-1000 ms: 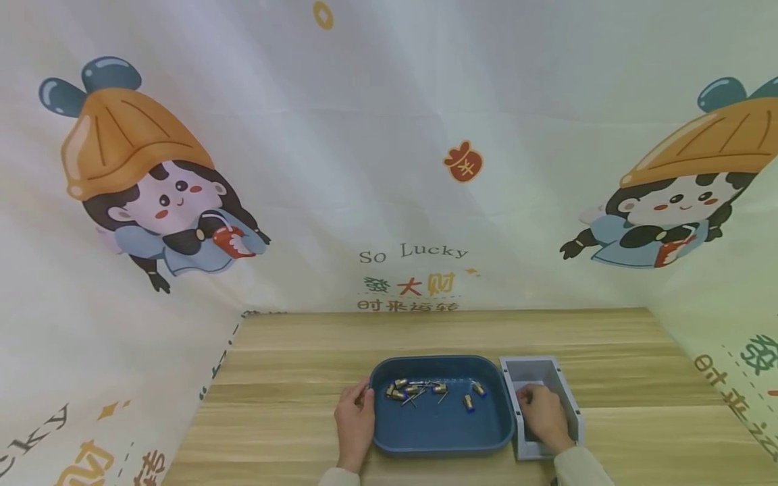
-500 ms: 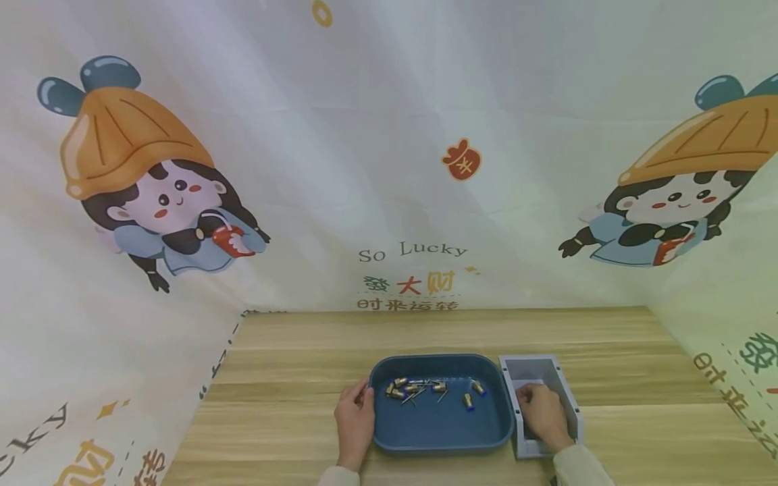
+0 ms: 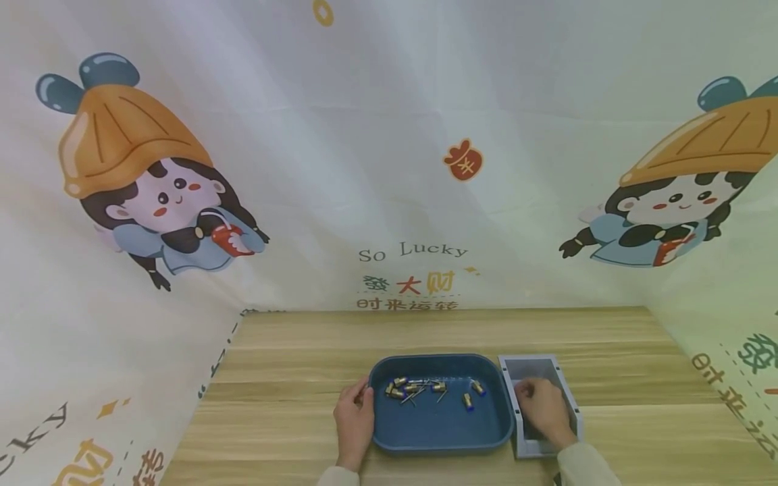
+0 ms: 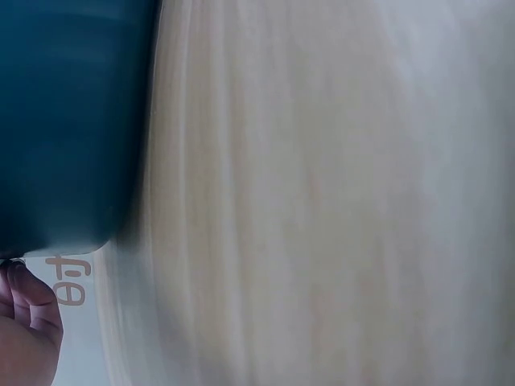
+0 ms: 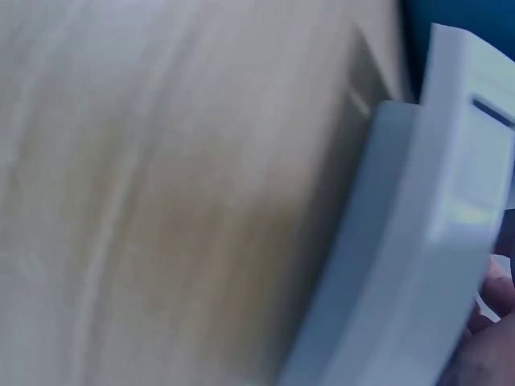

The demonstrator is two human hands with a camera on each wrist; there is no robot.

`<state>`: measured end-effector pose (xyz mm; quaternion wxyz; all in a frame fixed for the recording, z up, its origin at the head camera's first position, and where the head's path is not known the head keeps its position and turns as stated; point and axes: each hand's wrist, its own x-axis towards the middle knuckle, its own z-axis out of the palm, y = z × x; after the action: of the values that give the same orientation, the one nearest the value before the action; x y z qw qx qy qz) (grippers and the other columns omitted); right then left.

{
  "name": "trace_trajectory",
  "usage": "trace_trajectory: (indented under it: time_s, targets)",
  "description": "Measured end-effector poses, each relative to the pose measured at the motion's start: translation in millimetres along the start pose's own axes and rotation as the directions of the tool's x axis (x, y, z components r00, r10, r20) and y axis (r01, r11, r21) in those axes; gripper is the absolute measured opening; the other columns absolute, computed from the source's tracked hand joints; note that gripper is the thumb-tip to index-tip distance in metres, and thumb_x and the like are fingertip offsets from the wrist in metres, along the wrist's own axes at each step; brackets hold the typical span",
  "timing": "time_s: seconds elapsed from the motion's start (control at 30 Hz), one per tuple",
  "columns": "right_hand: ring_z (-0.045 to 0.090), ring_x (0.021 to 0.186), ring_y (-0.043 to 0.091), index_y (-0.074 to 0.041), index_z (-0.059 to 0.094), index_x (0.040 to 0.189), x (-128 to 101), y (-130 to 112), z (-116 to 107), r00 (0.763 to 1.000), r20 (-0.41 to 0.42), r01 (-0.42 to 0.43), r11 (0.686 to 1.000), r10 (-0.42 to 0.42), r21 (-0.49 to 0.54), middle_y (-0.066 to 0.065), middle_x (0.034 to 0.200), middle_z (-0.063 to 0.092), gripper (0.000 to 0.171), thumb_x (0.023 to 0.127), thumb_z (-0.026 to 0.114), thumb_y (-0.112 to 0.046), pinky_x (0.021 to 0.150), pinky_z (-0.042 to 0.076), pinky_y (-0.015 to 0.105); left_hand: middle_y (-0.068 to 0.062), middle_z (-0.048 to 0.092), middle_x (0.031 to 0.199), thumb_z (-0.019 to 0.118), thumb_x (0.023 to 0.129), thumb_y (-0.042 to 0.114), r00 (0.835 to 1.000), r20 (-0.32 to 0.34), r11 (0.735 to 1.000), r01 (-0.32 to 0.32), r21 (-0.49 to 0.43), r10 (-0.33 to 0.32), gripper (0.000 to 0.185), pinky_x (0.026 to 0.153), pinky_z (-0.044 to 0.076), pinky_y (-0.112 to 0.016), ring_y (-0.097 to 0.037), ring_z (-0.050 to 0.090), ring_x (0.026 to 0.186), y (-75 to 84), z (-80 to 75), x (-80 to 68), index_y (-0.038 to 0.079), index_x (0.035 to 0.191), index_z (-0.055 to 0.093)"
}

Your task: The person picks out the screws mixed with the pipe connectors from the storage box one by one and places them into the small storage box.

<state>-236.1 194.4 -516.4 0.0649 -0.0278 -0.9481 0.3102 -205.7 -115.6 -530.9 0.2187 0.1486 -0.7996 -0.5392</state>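
My left hand holds the left rim of a dark blue tray, thumb at the edge. The left wrist view shows its curled fingers beside the tray wall. Inside the tray lie several brass fittings with blue ends and thin metal pins. My right hand reaches into a grey bin to the tray's right, fingers bent inward. Behind the bin's wall in the right wrist view, only part of that hand shows; I cannot tell what is between its fingertips.
The tray and bin stand side by side, close together, on a wood-grain table. A printed cloth hangs behind the table and along both sides.
My right hand has shifted slightly inside the bin, covering more of the light patch on its floor. The left hand, the tray and the fittings stay as they were.
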Motion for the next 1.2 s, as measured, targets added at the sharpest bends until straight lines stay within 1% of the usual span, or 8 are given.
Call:
trace_trajectory:
  time_s: [0.17, 0.3, 0.5, 0.67, 0.8, 0.87, 1.0, 1.2]
  targets:
    - [0.058, 0.062, 0.015, -0.001, 0.069, 0.083, 2.5, -7.1, -9.1, 0.997, -0.034, 0.072, 0.997, -0.071, 0.03, 0.007, 0.072, 0.066, 0.008, 0.079, 0.064, -0.006, 0.056, 0.046, 0.032, -0.009, 0.063, 0.088, 0.061, 0.087, 0.0, 1.0, 0.001, 1.0, 0.002, 0.004, -0.002, 0.023, 0.07, 0.046, -0.021, -0.015, 0.056, 0.081, -1.1, 0.4, 0.9, -0.003, 0.108, 0.068]
    - [0.055, 0.062, 0.012, -0.002, 0.068, 0.081, 5.0, -13.7, -14.7, 0.993, -0.064, 0.107, 0.992, -0.103, 0.064, 0.006, 0.073, 0.065, 0.006, 0.078, 0.064, -0.005, 0.058, 0.044, 0.03, -0.01, 0.064, 0.088, 0.061, 0.086, -0.001, 1.0, -0.007, 1.0, -0.014, 0.003, 0.014, 0.022, 0.069, 0.046, -0.022, -0.016, 0.057, 0.081, -1.3, 0.6, 0.9, -0.003, 0.107, 0.068]
    - [0.058, 0.066, 0.015, -0.003, 0.07, 0.083, 7.7, -23.5, -20.8, 0.993, -0.079, 0.094, 0.993, -0.087, 0.078, 0.006, 0.074, 0.066, 0.007, 0.077, 0.066, -0.005, 0.062, 0.045, 0.03, -0.009, 0.063, 0.088, 0.061, 0.086, -0.001, 1.0, -0.001, 1.0, -0.003, 0.001, 0.003, 0.023, 0.068, 0.046, -0.021, -0.014, 0.055, 0.081, -1.3, 1.0, 0.6, -0.002, 0.108, 0.068]
    - [0.057, 0.068, 0.015, -0.002, 0.07, 0.085, 9.1, -31.4, -24.2, 0.992, -0.079, 0.106, 0.992, -0.1, 0.072, 0.006, 0.075, 0.066, 0.008, 0.078, 0.066, -0.004, 0.061, 0.045, 0.029, -0.009, 0.064, 0.088, 0.061, 0.086, -0.001, 1.0, -0.005, 1.0, -0.013, 0.002, 0.013, 0.022, 0.069, 0.047, -0.022, -0.015, 0.056, 0.081, -0.7, 0.9, -0.1, -0.003, 0.107, 0.068]
    - [0.058, 0.07, 0.016, -0.002, 0.07, 0.086, 7.9, -38.9, -26.3, 0.99, -0.082, 0.122, 0.989, -0.115, 0.087, 0.007, 0.077, 0.067, 0.009, 0.078, 0.066, -0.004, 0.063, 0.045, 0.029, -0.009, 0.064, 0.089, 0.061, 0.087, 0.0, 1.0, -0.001, 1.0, -0.006, 0.008, 0.006, 0.023, 0.071, 0.047, -0.023, -0.016, 0.057, 0.083, -1.0, 1.2, -0.1, -0.004, 0.108, 0.068]
    - [0.059, 0.071, 0.017, -0.001, 0.07, 0.085, 7.4, -42.8, -25.2, 0.987, -0.091, 0.14, 0.985, -0.131, 0.1, 0.008, 0.077, 0.068, 0.008, 0.078, 0.066, -0.004, 0.065, 0.046, 0.029, -0.009, 0.063, 0.089, 0.061, 0.087, 0.001, 1.0, 0.003, 1.0, 0.007, 0.012, -0.007, 0.023, 0.072, 0.048, -0.024, -0.016, 0.057, 0.084, -1.7, 1.1, 0.3, -0.003, 0.108, 0.068]
    - [0.058, 0.069, 0.016, 0.0, 0.069, 0.084, 6.4, -50.7, -20.9, 0.983, -0.088, 0.169, 0.977, -0.159, 0.132, 0.009, 0.076, 0.068, 0.008, 0.077, 0.068, -0.002, 0.064, 0.045, 0.028, -0.009, 0.063, 0.089, 0.062, 0.087, 0.001, 1.0, 0.003, 1.0, 0.007, 0.011, -0.007, 0.023, 0.072, 0.048, -0.024, -0.016, 0.058, 0.084, -2.3, 0.8, 0.3, -0.003, 0.108, 0.068]
    - [0.052, 0.062, 0.009, -0.004, 0.069, 0.08, 4.2, -59.8, -8.0, 0.977, -0.097, 0.201, 0.967, -0.188, 0.155, 0.004, 0.071, 0.065, 0.008, 0.073, 0.07, 0.001, 0.059, 0.041, 0.024, -0.009, 0.063, 0.088, 0.062, 0.086, -0.001, 1.0, -0.004, 1.0, -0.007, 0.002, 0.007, 0.022, 0.07, 0.047, -0.023, -0.016, 0.057, 0.082, 0.2, -0.4, -1.1, -0.004, 0.107, 0.068]
